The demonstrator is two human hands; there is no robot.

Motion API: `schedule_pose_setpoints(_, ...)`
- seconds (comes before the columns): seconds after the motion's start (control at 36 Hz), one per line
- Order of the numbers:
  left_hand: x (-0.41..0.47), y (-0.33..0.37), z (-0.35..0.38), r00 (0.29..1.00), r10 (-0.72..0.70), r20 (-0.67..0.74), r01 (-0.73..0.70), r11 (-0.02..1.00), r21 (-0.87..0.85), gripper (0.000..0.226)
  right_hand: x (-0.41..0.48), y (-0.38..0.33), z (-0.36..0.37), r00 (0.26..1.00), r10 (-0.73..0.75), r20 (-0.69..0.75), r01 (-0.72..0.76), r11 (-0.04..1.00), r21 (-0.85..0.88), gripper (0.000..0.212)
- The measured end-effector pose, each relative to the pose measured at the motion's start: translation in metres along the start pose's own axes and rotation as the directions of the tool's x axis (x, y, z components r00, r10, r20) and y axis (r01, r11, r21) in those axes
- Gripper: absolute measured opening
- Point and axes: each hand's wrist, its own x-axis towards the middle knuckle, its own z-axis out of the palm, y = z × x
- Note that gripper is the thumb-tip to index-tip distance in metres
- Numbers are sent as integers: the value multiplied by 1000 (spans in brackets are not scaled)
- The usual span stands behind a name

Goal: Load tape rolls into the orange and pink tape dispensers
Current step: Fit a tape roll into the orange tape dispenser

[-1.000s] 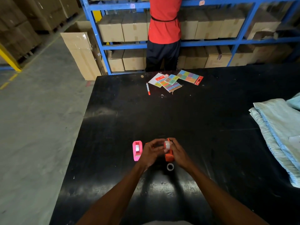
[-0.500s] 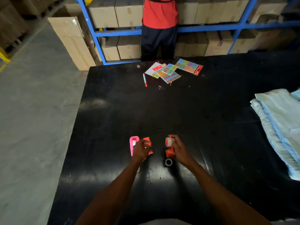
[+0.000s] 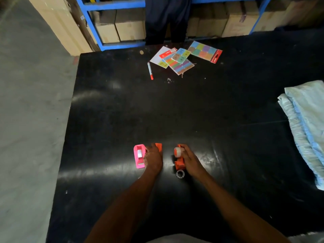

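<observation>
On the black table [image 3: 192,111] near me stands a pink tape dispenser [image 3: 138,156] with a white roll inside it. Right beside it, my left hand [image 3: 152,158] lies over an orange piece [image 3: 158,146], mostly hiding it. My right hand [image 3: 189,160] grips an orange dispenser [image 3: 179,163] that carries a white tape roll [image 3: 178,152] at its far end. A clear empty tape ring [image 3: 180,173] lies flat on the table just in front of the orange dispenser.
Colourful card packs [image 3: 180,60] and a red-tipped marker [image 3: 150,70] lie at the table's far side. Folded pale blue cloth [image 3: 306,123] covers the right edge. A person [image 3: 167,18] stands at blue shelves of cartons behind the table. Grey floor lies to the left.
My hands have parted: the left moved left with an orange piece to beside the pink dispenser, while the right stays on the orange dispenser. My view has tilted down.
</observation>
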Motion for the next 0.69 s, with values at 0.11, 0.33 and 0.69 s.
schedule_pose_setpoints(0.11,4,6,-4,1000,-1,16,0,999,42,37,10,6,3,1000,14,1,-14,1000,-1,21)
schedule_pose_setpoints(0.33,5,5,-12,985,161,67,-96,819,-566,43,22,3,3,998,-26,-49,26,1000,-1,21)
schedule_pose_setpoints(0.69,-34,-1,-73,818,419,395,227,395,-890,41,9,-22,-4,990,-136,-46,135,990,-39,26)
